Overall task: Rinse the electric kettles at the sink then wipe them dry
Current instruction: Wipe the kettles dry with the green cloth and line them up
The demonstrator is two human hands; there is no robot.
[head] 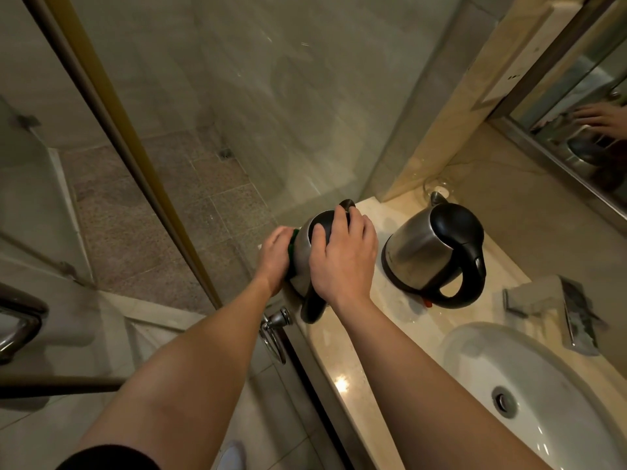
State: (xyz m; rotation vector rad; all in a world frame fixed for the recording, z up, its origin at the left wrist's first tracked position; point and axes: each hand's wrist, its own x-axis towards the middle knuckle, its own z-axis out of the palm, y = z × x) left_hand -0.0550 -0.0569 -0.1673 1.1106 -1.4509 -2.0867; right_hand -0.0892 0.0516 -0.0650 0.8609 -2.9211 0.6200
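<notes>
Two steel electric kettles with black lids and handles stand on the beige marble counter [342, 351]. The left kettle [303, 252] sits at the counter's left end. My right hand [342, 256] lies over its black lid with fingers curled around the top. My left hand [276, 254] presses a dark green cloth [292, 240] against its steel side; most of the cloth is hidden. The right kettle [434, 252] stands untouched, handle toward me. The white sink [529, 385] is at the lower right.
A glass shower partition with a gold frame [142, 171] borders the counter's left edge. A metal towel ring [274, 329] hangs below the counter. A mirror [583, 130] runs along the right wall. A glass [437, 188] stands in the back corner, and a folded item [556, 313] lies behind the sink.
</notes>
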